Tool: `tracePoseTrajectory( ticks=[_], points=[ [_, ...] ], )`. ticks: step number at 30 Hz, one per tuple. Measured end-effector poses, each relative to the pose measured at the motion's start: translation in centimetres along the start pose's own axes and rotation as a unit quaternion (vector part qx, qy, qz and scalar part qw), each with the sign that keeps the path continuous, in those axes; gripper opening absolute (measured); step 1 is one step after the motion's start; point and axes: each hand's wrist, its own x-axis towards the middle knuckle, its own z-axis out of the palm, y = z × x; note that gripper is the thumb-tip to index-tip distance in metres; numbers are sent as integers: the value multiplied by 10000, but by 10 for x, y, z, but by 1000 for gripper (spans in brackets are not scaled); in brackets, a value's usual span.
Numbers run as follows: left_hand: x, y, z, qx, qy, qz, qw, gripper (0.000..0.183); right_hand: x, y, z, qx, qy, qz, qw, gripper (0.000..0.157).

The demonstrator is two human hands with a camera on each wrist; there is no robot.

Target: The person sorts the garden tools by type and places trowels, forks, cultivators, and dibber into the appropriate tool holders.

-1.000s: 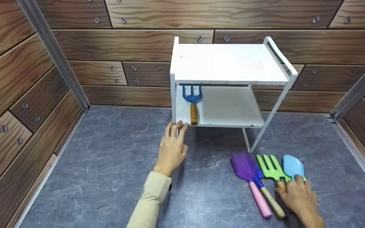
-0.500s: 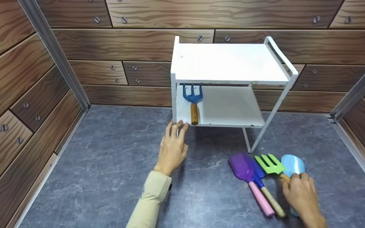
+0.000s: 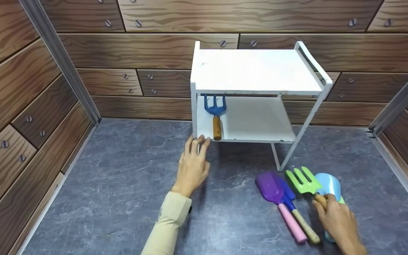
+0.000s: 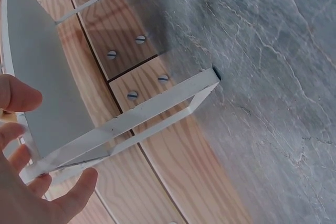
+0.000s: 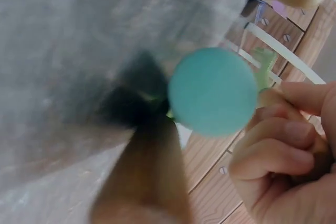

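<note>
My right hand point(image 3: 338, 216) grips the wooden handle of a green hand fork point(image 3: 305, 181), its tines pointing away to the left. In the right wrist view, the fingers point(image 5: 273, 156) curl round that handle. Beneath the hand lies a light blue trowel point(image 3: 331, 182), partly hidden; its round handle end point(image 5: 212, 92) shows close up. My left hand point(image 3: 191, 168) rests its fingertips on the lower shelf's front-left corner of the white rack point(image 3: 257, 117). In the left wrist view, the left fingers point(image 4: 79, 190) straddle the rack's leg. A blue hand fork point(image 3: 215, 108) with a wooden handle lies on that shelf.
A purple shovel point(image 3: 270, 186) with a pink handle overlaps a dark blue tool point(image 3: 289, 202) with a beige handle. A green edge point(image 3: 342, 200) shows beside the light blue trowel. Wood-patterned walls point(image 3: 140, 49) surround the grey floor point(image 3: 119, 184) on three sides.
My right hand has drawn the green fork slightly over the light blue trowel, and its handle has come up into the fingers. The purple shovel shifted slightly left. My left hand stays put.
</note>
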Motion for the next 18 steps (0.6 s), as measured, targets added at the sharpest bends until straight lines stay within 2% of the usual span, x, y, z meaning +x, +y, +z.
tracePoseTrajectory(
  ticks=[5,10,18],
  points=[
    [1,-1,-1,15,-18,38,10000,64,-2,2,2,32,264,-95,9996,26],
    [2,-4,-2,265,64,207,9994,64,-3,1,5,96,680,-311,9972,24],
    [2,-4,-2,421,57,309,9986,63,-8,-3,8,296,1003,-493,9933,21]
  ],
)
